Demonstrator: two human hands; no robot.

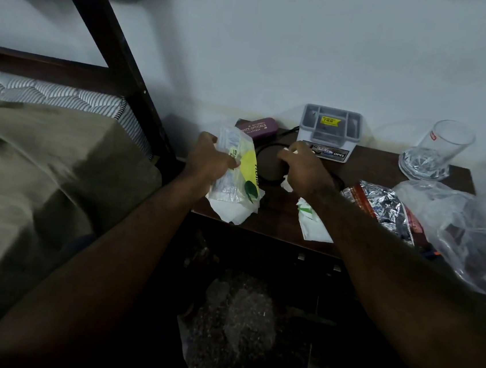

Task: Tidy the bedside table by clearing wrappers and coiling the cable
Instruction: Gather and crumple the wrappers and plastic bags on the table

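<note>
Dim room, pale wall (281,38), dark wooden bed frame (109,50), striped mattress (65,96), tan blanket (41,177), dark wooden bedside table (372,167)

This is a bedroom in a home. A dark brown wooden bedside table (369,167) stands against a plain white painted wall (309,56). Just left of the table rises a dark wooden bed frame (114,59), with a grey-and-white striped quilted mattress (65,96) under a rumpled olive-tan blanket (42,168). The table holds personal clutter: a purple hard spectacle case (256,127) at its back, a clear drinking glass (437,150) at its far right corner, a black cable (269,150) in its middle, a yellow-and-clear plastic wrapper (237,165) at its left edge and a crumpled silver foil wrapper (383,204) on its right side.
</note>
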